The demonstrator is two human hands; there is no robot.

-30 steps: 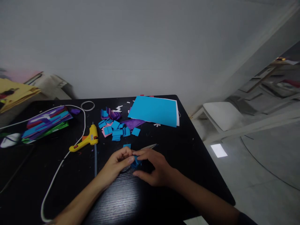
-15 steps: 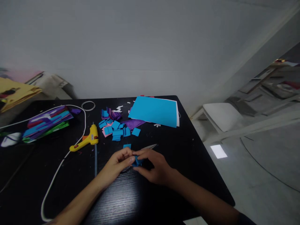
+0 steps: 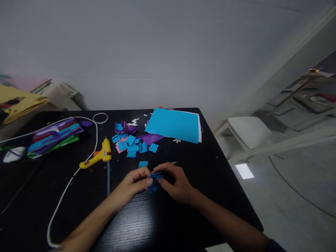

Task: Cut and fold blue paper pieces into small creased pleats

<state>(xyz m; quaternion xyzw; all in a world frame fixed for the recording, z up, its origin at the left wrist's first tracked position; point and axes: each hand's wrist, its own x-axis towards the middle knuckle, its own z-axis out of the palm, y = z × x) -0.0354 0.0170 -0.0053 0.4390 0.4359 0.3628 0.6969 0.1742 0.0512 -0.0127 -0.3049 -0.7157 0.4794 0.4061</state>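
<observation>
Between both hands is a small piece of blue paper (image 3: 153, 184), held just above the black table (image 3: 194, 206). My left hand (image 3: 138, 179) pinches its left side with thumb and fingers. On the other side, my right hand (image 3: 174, 182) grips it, index finger along the top and thumb against the face. Partly hidden behind the right hand, the pointed metal tip of a tool (image 3: 174, 163) sticks out; scissors are likely but I cannot tell. A single blue paper square (image 3: 143, 164) lies just beyond my left hand.
A yellow glue gun (image 3: 98, 154) with a glue stick and white cable lies at left. Cut blue squares (image 3: 133, 148), purple pieces (image 3: 128, 128) and a blue sheet (image 3: 173, 124) sit further back. Coloured paper strips (image 3: 56, 136) are far left; a white stool (image 3: 249, 132) stands right.
The blue paper has been turned, so more of its face shows below the fingers. My right thumb has moved up onto it, and the right hand now covers most of the metal tool.
</observation>
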